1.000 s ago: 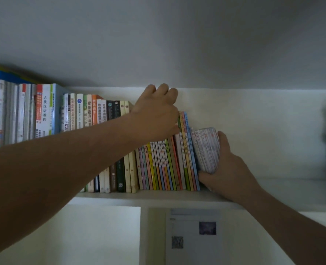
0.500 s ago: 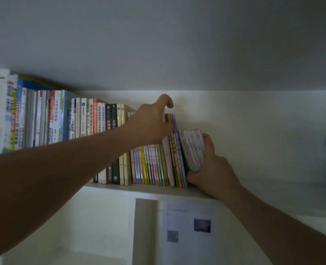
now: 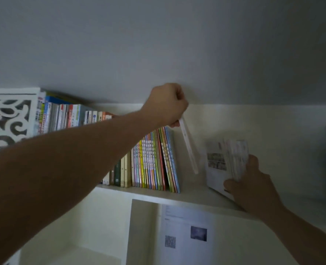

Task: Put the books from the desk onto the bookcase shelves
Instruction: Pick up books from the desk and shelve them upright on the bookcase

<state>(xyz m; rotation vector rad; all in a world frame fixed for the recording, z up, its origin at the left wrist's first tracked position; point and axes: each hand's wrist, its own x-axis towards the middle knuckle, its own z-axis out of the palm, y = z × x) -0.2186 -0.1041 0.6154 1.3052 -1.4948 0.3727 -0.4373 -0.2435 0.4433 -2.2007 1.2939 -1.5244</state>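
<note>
A: Now, where is your white book (image 3: 189, 148)?

B: Your left hand (image 3: 168, 105) pinches its top edge, fingers curled; it hangs tilted, clear of the shelf board (image 3: 192, 196), in the gap right of the thin colourful books (image 3: 154, 159).

A: And the rest?

B: Your right hand (image 3: 252, 183) grips a blurred stack of thin books (image 3: 233, 159) from below, leaning, well right of the row. Probably held aside so the gap stays free for the single volume.

A: Surroundings?

B: Taller books (image 3: 62, 117) far left beside a white fretwork panel (image 3: 7, 117); a printed sheet (image 3: 187, 234) below the shelf.
</note>
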